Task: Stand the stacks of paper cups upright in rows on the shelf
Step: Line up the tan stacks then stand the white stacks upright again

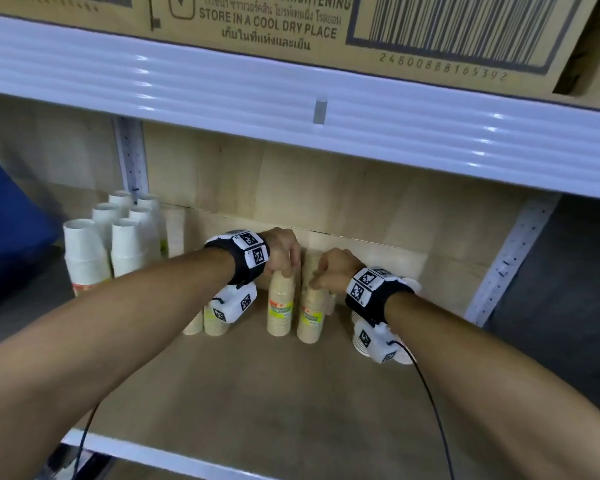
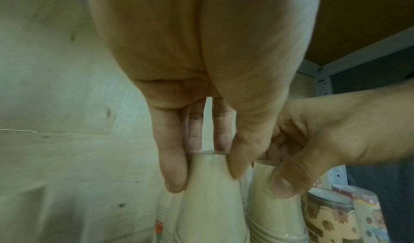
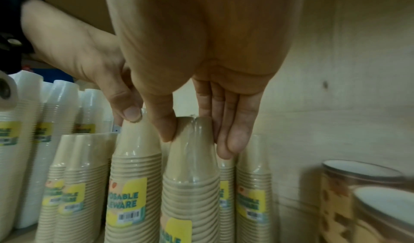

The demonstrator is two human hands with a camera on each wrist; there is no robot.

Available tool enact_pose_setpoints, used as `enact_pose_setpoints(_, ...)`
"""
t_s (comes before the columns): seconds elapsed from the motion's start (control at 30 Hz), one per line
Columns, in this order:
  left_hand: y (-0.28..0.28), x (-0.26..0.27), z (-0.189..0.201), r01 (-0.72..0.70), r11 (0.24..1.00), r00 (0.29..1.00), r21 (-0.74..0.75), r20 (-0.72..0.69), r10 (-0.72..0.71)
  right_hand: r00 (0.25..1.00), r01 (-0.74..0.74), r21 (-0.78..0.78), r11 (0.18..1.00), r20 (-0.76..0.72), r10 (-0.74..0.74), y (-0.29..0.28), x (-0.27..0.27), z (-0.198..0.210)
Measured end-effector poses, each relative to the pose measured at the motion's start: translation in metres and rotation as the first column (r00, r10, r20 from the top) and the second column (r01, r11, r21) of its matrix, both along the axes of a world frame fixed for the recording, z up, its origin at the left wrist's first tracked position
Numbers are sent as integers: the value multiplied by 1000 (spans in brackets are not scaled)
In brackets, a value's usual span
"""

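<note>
Two tan paper cup stacks in clear wrap with yellow labels stand upright side by side on the wooden shelf [image 1: 257, 393]. My left hand [image 1: 288, 271] pinches the top of the left stack [image 1: 280, 306] between thumb and fingers; the left wrist view shows this grip [image 2: 206, 176] on the stack [image 2: 210, 211]. My right hand [image 1: 314, 282] pinches the top of the right stack [image 1: 310, 317]. In the right wrist view its thumb and fingers [image 3: 197, 144] clamp that stack [image 3: 192, 185], with the left-hand stack [image 3: 134, 167] beside it.
More tan stacks [image 3: 74, 185] stand to the left, and white cup stacks [image 1: 118, 244] fill the back left. Patterned cups [image 3: 358, 193] sit at the right near the metal upright [image 1: 513, 258]. The upper shelf edge [image 1: 291, 98] and a cardboard box [image 1: 291, 26] hang overhead.
</note>
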State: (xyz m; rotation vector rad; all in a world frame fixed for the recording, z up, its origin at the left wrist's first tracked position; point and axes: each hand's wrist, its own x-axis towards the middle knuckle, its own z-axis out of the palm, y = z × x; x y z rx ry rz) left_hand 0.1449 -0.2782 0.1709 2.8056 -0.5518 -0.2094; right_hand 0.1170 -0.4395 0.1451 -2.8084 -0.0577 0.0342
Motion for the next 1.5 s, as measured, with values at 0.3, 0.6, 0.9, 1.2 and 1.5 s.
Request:
enact_pose_setpoints(0.3,-52,16,0,109,994,990,23,83,-110,998,57,1,998,-14,-57,-42,7,-3)
enact_pose_setpoints(0.6,-73,31,-8,167,976,976,137,117,-183,999,32,28,999,5,-32,-50,24,-11)
enact_pose_setpoints(0.9,-81,39,-16,190,951,963,246,142,-229,1000,7,18,1000,24,-8,-47,36,-21)
enact_pose_setpoints(1.2,-85,42,-22,159,945,969,284,138,-205,1000,-12,49,999,17,11,-47,43,-23)
enact_pose_setpoints(1.5,-73,46,-9,175,965,972,195,120,-200,999,18,33,999,34,-19,-54,45,-9)
